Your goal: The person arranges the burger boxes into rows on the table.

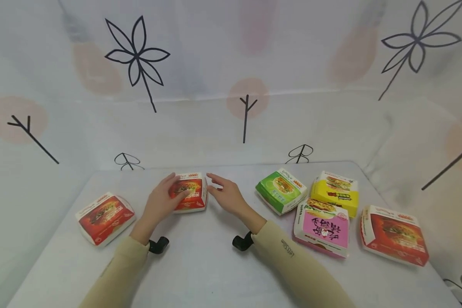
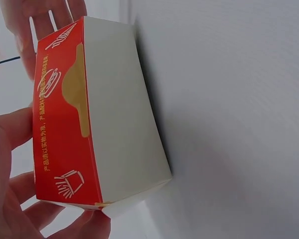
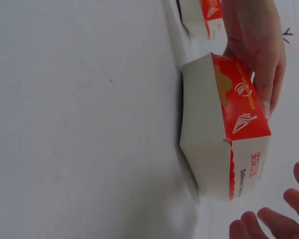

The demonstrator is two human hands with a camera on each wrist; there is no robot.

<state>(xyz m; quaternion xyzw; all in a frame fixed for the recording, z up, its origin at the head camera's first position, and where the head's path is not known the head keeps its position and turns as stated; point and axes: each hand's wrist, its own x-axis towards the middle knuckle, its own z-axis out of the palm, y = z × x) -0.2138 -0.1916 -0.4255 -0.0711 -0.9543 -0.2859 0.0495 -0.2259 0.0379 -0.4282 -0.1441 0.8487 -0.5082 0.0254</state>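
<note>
- Six closed burger boxes sat on the white table; none showed its contents, so whether they were full could not be told.
- The middle red box, the one being handled, lay toward the far edge, left of centre, its printed lid facing up.
- The left hand gripped that box at its left end, thumb across the lid and fingers around the side.
- The right hand was just beside the box's right end, fingers spread wide, apart from it and holding nothing.
- The step in hand looked like taking hold of or positioning this box; the next move probably called for either bringing the right fingers in against the free end or letting go with the left.
- On the left lay another red box, set at an angle.
- On the right were a green box, a yellow box farther right, a pink box on its near side, and a right-hand red box.
</note>
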